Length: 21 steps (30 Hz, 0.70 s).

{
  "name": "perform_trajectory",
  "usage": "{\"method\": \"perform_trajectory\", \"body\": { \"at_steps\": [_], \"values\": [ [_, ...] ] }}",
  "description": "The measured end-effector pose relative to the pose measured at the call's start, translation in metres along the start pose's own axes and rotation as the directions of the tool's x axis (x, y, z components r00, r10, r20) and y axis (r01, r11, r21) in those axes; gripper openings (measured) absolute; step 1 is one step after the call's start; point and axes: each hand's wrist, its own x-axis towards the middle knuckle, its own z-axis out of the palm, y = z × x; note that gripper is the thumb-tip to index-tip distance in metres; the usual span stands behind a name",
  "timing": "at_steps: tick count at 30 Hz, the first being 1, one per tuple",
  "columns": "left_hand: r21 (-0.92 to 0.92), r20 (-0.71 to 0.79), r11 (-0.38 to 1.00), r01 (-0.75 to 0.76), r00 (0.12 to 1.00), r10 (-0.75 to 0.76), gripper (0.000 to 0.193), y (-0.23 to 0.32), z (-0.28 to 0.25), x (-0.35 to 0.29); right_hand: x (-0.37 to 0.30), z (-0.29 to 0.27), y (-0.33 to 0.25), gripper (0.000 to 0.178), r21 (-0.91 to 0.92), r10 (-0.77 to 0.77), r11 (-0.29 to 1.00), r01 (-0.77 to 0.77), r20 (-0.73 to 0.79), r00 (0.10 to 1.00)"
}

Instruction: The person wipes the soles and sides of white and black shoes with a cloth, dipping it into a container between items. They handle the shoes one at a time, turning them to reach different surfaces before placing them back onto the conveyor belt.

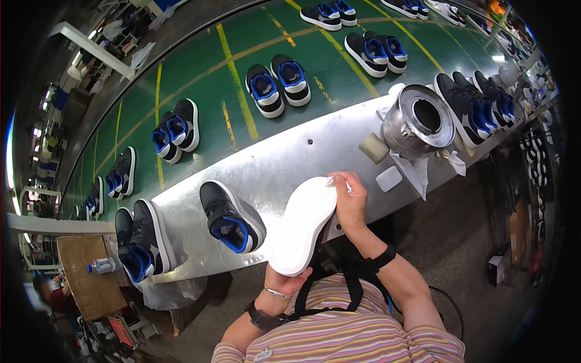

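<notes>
Both my hands hold one shoe tilted so that its white sole faces up toward me; its dark upper is mostly hidden behind the sole. My left hand is closed around the heel end from below. At the toe end my right hand grips the edge, thumb on the sole. Left of it, a single black shoe with blue lining and a strap stands upright on the metal table. Farther left stands a pair of similar shoes.
Beyond the table runs a green conveyor belt with yellow lines, carrying several pairs of shoes. To the right are a round metal can, a yellowish block, a white block, white paper and more shoes.
</notes>
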Motion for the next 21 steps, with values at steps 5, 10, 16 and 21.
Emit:
{"method": "perform_trajectory", "body": {
  "at_steps": [5, 10, 16, 21],
  "values": [
    [-0.015, -0.035, 0.999, -0.042, 0.999, 0.041, 0.03, -0.001, -0.002, 0.002, -0.021, 0.0, -0.013, 0.017, -0.066, -0.027, 0.997, 0.026, -0.005, 1.0],
    [0.052, -0.042, 0.997, -0.049, 0.998, 0.052, 0.032, 0.006, 0.023, 0.011, -0.047, 0.002, -0.043, 0.015, 0.014, -0.055, 0.998, 0.053, 0.111, 0.992],
    [0.359, 0.134, 0.859, -0.365, 0.931, 0.34, 0.04, -0.001, 0.038, 0.021, -0.065, -0.006, -0.042, 0.016, 0.231, 0.099, 0.962, -0.146, 0.205, 0.974],
    [0.523, 0.179, 0.538, -0.661, 0.702, 0.689, 0.033, -0.003, 0.054, 0.032, -0.074, -0.006, -0.05, 0.017, 0.657, 0.307, 0.651, -0.38, 0.231, 0.923]
  ]
}}
